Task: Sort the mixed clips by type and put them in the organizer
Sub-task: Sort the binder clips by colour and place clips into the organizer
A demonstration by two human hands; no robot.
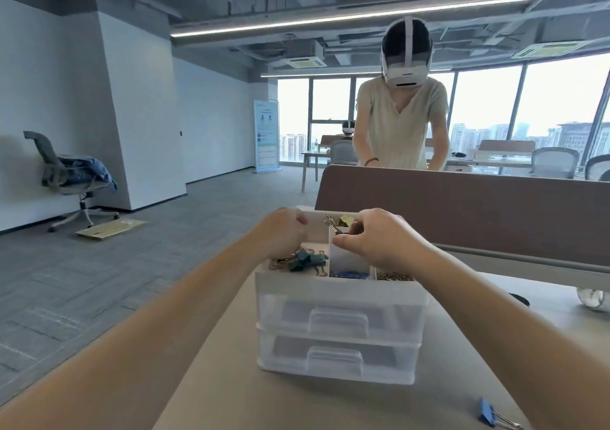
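- Hands: a binder clip (334, 227) is pinched by the right hand (379, 238) over the organizer (336, 294)'s back edge; the left hand (280, 231) is curled, contents not discernible.
- Sorting is judged midway; release into the matching compartment is needed next.

Grey office chair (71, 179) draped with blue cloth by the white wall, flattened cardboard (110, 228) on the floor near it, standing banner (266, 136), person in white headset (401, 126) behind a brown desk divider (462, 212), beige tabletop (231, 383).

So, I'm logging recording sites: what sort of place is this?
Most likely an open-plan office: a brown desk divider panel, a swivel chair and tall windows over a city skyline.
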